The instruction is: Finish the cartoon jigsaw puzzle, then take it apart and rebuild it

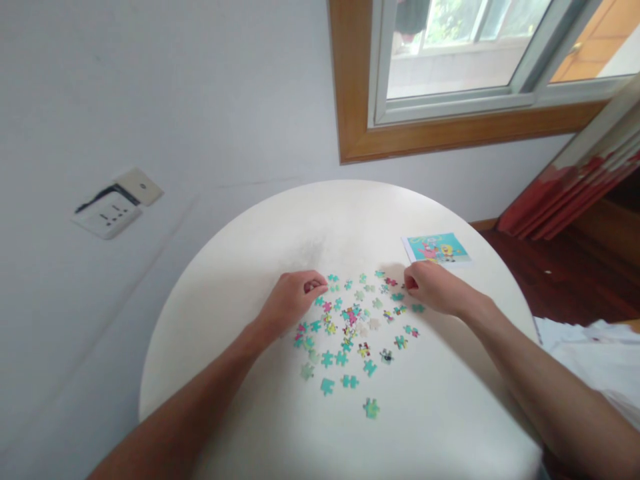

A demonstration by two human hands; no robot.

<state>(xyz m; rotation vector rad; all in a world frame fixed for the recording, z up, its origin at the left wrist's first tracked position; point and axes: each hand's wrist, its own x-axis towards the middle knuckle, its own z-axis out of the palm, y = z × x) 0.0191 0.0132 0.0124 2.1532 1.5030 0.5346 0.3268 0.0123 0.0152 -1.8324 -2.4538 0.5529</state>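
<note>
Many small jigsaw puzzle pieces (353,315), mostly teal with some pink, yellow and pale ones, lie loose across the middle of the white round table (380,207). My left hand (293,298) rests at the left edge of the spread. Its fingers are curled, with the tips beside a teal-green piece; whether they pinch anything is hidden. On the far right side of the pieces, my right hand (427,287) is closed, its fingertips down near a small dark piece. What is inside it, if anything, cannot be seen. One green piece (371,408) lies apart, nearest to me.
A cartoon picture card (437,248) lies just beyond my right hand. The table stands by a white wall with a socket (107,213) and a wood-framed window (355,133). A red and white curtain (555,193) hangs at right; white papers (590,353) are beside the table.
</note>
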